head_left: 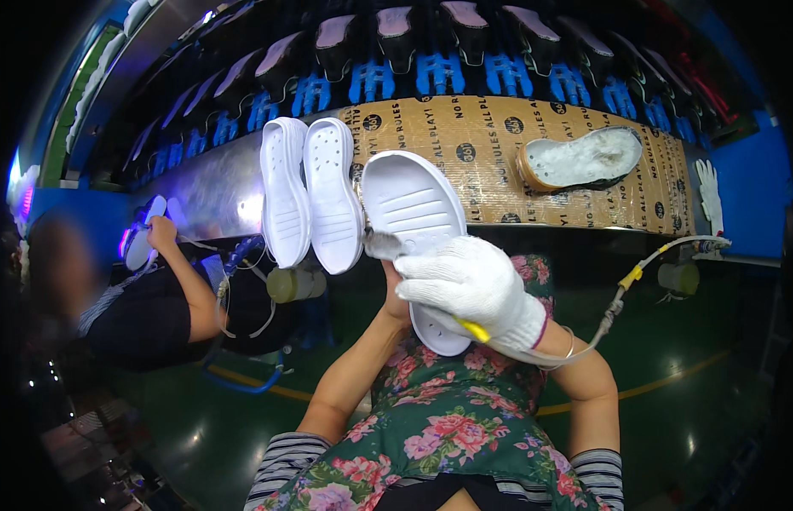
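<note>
My left hand (396, 291) is closed on the near left edge of a white shoe sole (412, 192), mostly hidden beneath it. The sole is tilted up in front of me, with its ridged inner side showing. In a white knitted glove, my right hand (469, 285) is closed around a hose-fed brush. The brush's grey bristles (382, 244) lie at the left rim of the sole; whether they touch it I cannot tell. A pale hose (603, 319) with yellow tape runs from my right hand to the right. Two more white soles (332, 192) stand side by side left of the held one.
Printed cardboard (490, 183) covers the bench. On it at the right lies a whitish-coated, shoe-shaped piece (584, 159). A white glove (709, 196) hangs at the far right. Shoe uppers on blue holders (439, 74) line the back. A co-worker's hand (162, 232) holds a sole at left.
</note>
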The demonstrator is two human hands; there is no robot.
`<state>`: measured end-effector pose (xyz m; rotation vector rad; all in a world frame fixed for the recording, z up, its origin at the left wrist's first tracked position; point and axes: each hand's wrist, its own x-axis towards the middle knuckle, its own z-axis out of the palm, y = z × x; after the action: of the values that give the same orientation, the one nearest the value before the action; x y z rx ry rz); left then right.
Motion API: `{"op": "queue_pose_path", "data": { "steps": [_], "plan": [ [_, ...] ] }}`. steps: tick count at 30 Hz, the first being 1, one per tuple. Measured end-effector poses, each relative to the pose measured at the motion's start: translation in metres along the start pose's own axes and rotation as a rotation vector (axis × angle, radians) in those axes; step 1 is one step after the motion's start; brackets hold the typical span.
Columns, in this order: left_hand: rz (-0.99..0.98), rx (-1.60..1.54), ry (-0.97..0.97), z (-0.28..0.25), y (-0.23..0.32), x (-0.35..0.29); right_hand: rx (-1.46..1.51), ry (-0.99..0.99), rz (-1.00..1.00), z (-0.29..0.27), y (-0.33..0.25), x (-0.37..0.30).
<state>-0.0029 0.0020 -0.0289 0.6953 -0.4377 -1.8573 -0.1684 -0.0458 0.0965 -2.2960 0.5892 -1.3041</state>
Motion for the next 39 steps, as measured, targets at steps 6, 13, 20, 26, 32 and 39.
{"op": "queue_pose_path", "data": {
  "steps": [6,13,20,26,32,39],
  "plan": [
    [0.091,-0.229,-0.285,0.013,0.021,0.008,-0.082,0.094,0.022,-0.007,0.020,0.000],
    [0.109,-0.447,-0.254,-0.015,0.024,0.016,0.201,0.009,0.082,-0.004,0.014,-0.013],
    [0.029,-0.246,-0.415,-0.025,0.027,0.034,0.113,-0.045,-0.035,0.019,-0.001,-0.021],
    [0.051,-0.273,-0.399,-0.007,0.046,0.032,-0.009,0.081,-0.040,0.025,0.009,-0.024],
    [0.221,-0.408,-0.494,0.005,0.059,0.041,0.226,0.005,-0.050,0.025,-0.002,-0.031],
    [0.209,-0.337,-0.450,-0.006,0.067,0.062,0.076,-0.029,-0.044,0.024,-0.012,-0.036]
  ]
}}
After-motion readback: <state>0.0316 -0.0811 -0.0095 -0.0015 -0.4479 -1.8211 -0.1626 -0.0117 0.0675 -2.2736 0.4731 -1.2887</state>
